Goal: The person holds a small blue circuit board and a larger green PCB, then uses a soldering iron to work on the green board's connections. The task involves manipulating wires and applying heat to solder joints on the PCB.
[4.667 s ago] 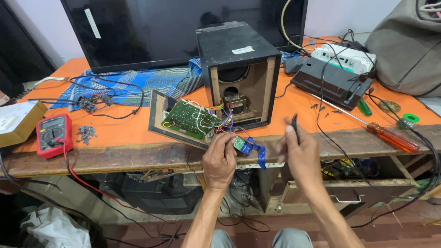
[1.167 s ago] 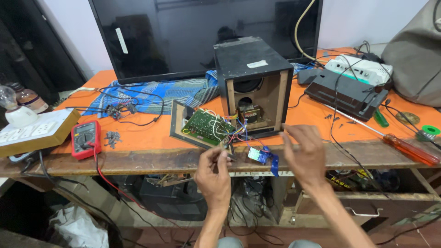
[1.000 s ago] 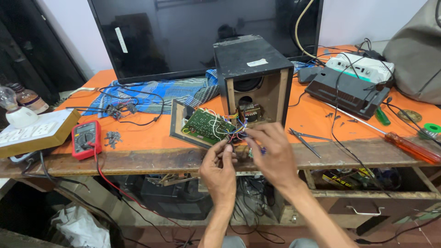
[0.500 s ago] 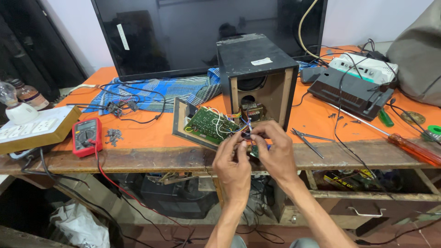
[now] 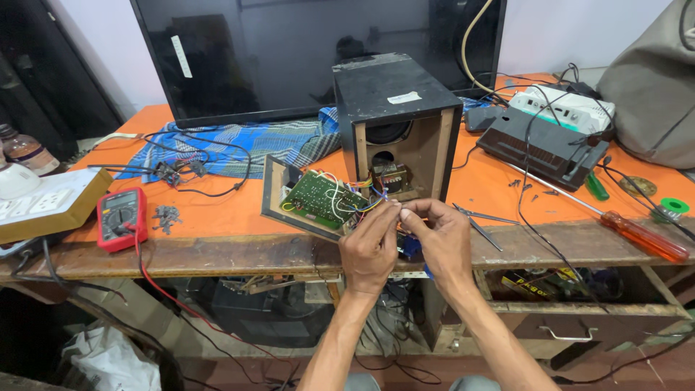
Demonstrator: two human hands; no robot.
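What the fingertips pinch is too small and too covered to make out clearly: the left hand [image 5: 371,247] and right hand [image 5: 439,240] meet at the front edge of the orange surface [image 5: 232,210], fingers closed together on thin coloured wires [image 5: 369,204], and a small blue part [image 5: 411,246] shows only partly below the right palm. The wires run from the hands to a green circuit board [image 5: 322,200], which lies tilted on its panel just left of the hands, studded with small components and white leads. Behind it stands an open black speaker box [image 5: 394,123], its wooden inside showing a transformer. A red multimeter [image 5: 121,217] lies well to the left, tweezers [image 5: 478,221] just right.
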